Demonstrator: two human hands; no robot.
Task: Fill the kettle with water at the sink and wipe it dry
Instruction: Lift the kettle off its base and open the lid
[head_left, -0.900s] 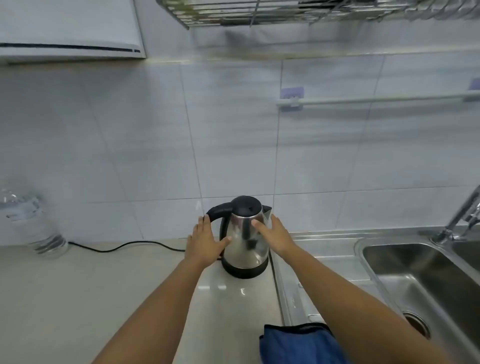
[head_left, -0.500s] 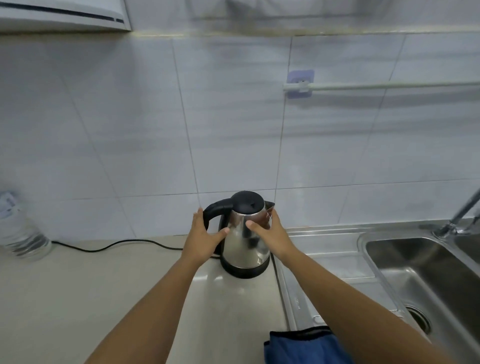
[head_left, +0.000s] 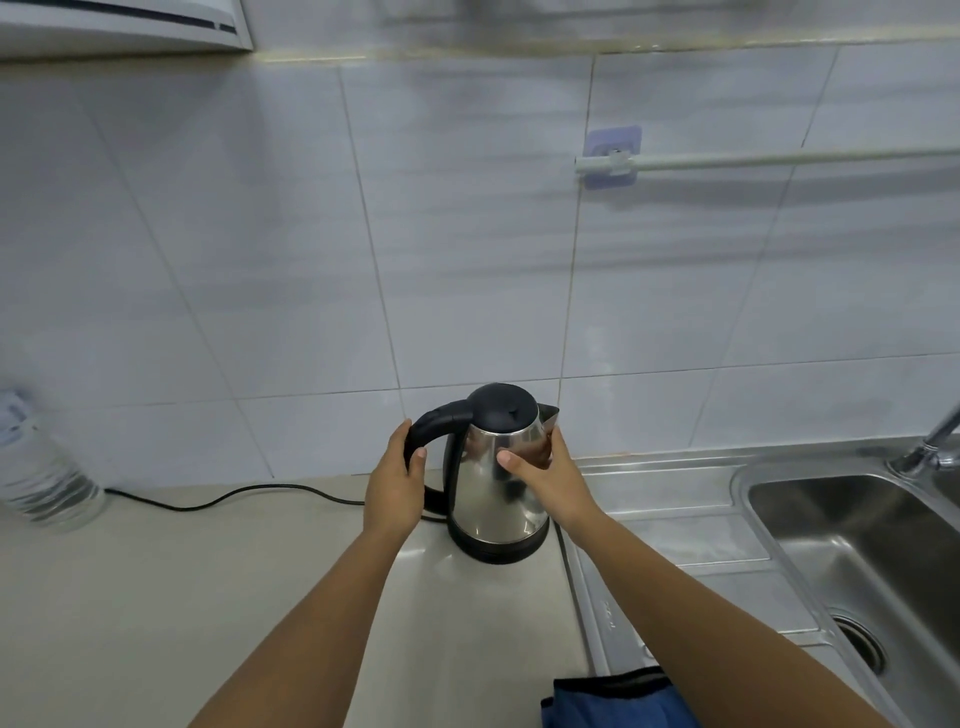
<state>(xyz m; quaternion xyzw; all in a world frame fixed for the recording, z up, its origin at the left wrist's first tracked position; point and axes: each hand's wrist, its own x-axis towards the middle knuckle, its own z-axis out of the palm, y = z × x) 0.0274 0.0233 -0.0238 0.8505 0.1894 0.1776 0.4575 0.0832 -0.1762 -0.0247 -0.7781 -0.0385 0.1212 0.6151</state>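
Blocking kettle (head_left: 493, 483) spout: rt hand (head_left: 545, 480).

Even, soft, cool indoor light; no hard highlights. Faint banded shadows streak the tiled wall (head_left: 467, 234), with a darker one under the rail (head_left: 779, 158). Steel kettle (head_left: 498, 483) mirrors dark shapes; countertop (head_left: 467, 597) shows pale sheen. Wide-angle bending at edges; bottle (head_left: 36, 462) at left smeared. Centre fairly sharp.

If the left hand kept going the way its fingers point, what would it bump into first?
Nothing far: the left hand is already at the kettle's black handle, fingers curling around it. Past the handle, it would probably meet the tiled wall, though depth is hard to judge.
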